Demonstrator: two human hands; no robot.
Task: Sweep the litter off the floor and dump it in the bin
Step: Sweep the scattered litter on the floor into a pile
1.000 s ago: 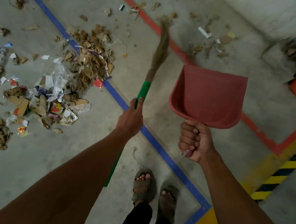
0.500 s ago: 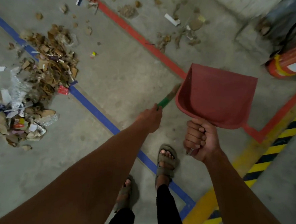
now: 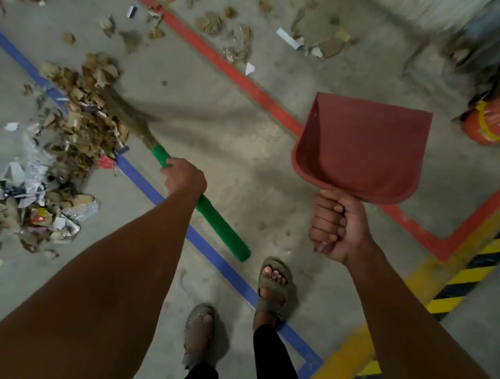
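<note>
Concrete floor [image 3: 223, 135] fills the frame, marked by a blue line [image 3: 144, 180] running from upper left to lower centre, a red line [image 3: 221, 64] from top centre toward the right, and yellow-black hazard striping [image 3: 459, 284] at lower right. Litter pile [image 3: 80, 126] (cardboard scraps, paper, foil) lies at centre left, straddling the blue line; looser scraps [image 3: 240, 42] sit along the top. An orange cylinder [image 3: 498, 122] lies at the right edge. Red dustpan [image 3: 362, 146], centre right, is held off the floor, right hand [image 3: 337, 227] fingers clamped round its handle. Left hand [image 3: 185, 176] fingers wrap the broom [image 3: 220, 225] on its green handle; the blurred bristles touch the pile. Sandalled feet [image 3: 272, 287] stand at lower centre.
</note>
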